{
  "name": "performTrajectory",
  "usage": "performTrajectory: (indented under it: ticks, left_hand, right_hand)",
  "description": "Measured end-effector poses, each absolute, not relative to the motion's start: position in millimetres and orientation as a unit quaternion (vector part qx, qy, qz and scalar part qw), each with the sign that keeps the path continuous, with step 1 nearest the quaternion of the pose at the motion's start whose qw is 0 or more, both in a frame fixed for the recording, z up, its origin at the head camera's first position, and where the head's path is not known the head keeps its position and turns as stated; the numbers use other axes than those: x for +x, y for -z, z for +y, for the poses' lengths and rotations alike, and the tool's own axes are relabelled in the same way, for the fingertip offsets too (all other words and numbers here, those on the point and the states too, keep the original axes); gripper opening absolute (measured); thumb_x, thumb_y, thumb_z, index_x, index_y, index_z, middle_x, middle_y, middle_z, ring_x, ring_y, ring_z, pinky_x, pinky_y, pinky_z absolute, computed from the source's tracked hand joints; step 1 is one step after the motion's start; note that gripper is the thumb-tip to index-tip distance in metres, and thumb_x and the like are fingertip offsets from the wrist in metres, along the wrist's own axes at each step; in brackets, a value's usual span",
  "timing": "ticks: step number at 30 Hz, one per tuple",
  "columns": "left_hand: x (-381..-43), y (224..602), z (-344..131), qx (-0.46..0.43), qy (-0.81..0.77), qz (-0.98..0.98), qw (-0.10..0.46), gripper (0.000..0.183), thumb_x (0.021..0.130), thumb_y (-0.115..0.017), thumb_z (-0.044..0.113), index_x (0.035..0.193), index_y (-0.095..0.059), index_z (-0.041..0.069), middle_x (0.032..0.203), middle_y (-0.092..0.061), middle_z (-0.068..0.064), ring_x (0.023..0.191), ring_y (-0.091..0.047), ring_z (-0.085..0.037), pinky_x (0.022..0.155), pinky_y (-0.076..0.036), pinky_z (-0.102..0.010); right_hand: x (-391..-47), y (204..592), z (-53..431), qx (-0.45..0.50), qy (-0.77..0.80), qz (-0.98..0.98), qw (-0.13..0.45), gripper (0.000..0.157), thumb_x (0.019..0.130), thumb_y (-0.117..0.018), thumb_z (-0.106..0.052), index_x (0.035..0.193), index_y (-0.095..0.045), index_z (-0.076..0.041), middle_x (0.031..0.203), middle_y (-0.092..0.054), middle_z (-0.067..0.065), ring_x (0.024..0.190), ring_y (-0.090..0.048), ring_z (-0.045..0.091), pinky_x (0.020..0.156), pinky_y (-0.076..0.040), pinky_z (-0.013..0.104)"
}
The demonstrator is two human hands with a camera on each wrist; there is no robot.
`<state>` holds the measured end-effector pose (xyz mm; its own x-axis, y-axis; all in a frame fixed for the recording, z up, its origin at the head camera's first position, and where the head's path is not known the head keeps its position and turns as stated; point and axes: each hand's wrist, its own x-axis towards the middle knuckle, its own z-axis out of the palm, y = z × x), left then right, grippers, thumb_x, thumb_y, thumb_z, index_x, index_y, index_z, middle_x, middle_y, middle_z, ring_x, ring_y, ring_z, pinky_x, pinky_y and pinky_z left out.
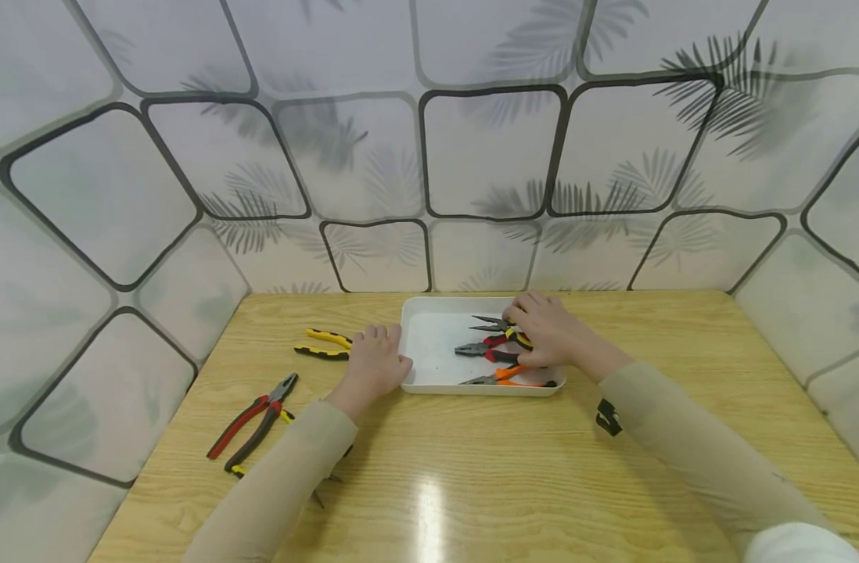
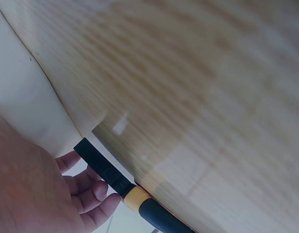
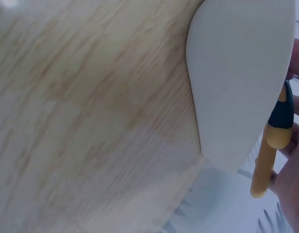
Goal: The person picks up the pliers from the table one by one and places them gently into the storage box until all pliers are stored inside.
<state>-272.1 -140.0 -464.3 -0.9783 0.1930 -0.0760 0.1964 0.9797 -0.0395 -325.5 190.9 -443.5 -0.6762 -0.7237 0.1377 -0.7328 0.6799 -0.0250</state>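
Observation:
A shallow white tray stands on the wooden table near the wall. My left hand is at its left wall, fingers curled over the head of pliers whose yellow-and-black handles point left. In the left wrist view these pliers cross in front of my fingertips, close to the table. Over the tray's right end, my right hand grips needle-nose pliers by yellow-and-black handles, seen partly in the right wrist view. Below them in the tray lie red-and-black combination pliers and orange-handled long-nose pliers.
Red-and-black pliers lie on the table at left, spread apart. Another tool with yellow-and-black handles is mostly hidden under the left sleeve. A small black object shows beside the right sleeve. Patterned walls enclose the table.

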Motion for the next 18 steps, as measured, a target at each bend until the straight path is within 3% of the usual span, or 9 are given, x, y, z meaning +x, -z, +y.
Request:
performTrajectory:
  ticks: [18]
  left_hand:
    - [-271.9, 462.5, -139.9, 0.096, 0.026, 0.994, 0.049, 0.050, 0.103, -0.048, 0.035, 0.140, -0.047, 0.002, 0.119, -0.059, -0.020, 0.109, -0.052, -0.034, 0.098, -0.047, -0.050]
  right_hand:
    - [-329.0, 446.9, 184.2, 0.418, -0.028, -0.907, 0.036, 0.060, 0.079, -0.081, -0.028, 0.132, -0.062, -0.008, 0.125, -0.056, 0.015, 0.114, -0.051, 0.035, 0.090, -0.045, 0.056]
